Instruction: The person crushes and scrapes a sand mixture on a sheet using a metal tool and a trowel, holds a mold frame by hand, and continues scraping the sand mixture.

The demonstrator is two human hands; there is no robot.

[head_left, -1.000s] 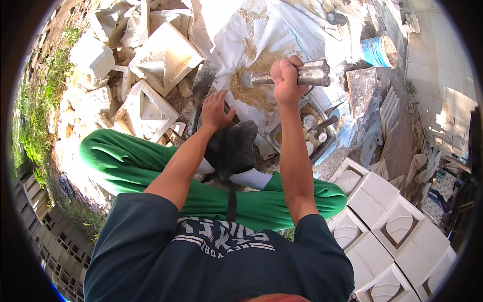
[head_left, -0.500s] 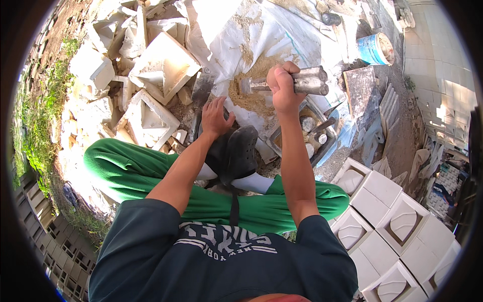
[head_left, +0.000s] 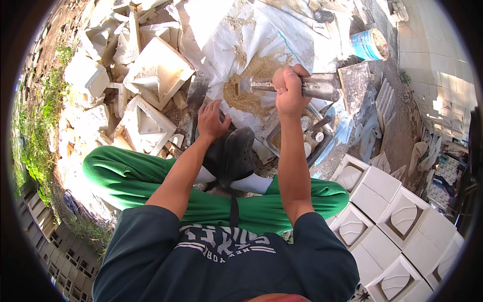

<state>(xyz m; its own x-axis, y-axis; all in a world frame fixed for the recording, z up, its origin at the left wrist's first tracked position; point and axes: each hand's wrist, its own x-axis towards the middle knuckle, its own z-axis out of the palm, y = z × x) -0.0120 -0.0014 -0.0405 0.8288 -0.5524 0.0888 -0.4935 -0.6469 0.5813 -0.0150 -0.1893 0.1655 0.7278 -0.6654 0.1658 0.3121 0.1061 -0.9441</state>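
Note:
My right hand [head_left: 291, 94] is wrapped around a grey, dust-coated tool [head_left: 323, 86] held sideways above the ground. Its thick, ridged end points right, and its narrower end reaches left over a patch of yellowish sand [head_left: 256, 70]. The tool's exact kind is unclear. My left hand [head_left: 211, 122] has its fingers stretched out and holds nothing visible. It hovers or rests by a dark, flat-ended piece [head_left: 197, 89] and the black clogs [head_left: 240, 148] on my feet; contact cannot be made out.
White plastic sheeting [head_left: 216, 35] lies beneath the sand. Broken white blocks [head_left: 158, 70] are heaped to the left. A grimy frame [head_left: 329, 132] holding short cylinders sits right of my feet. Beyond are a blue-and-white bucket [head_left: 370, 44] and, at lower right, patterned white blocks [head_left: 380, 189].
The tool's thick end has swung rightward and slightly lower, and my right hand has turned with it. My left hand stays in nearly the same place. The view has shifted slightly.

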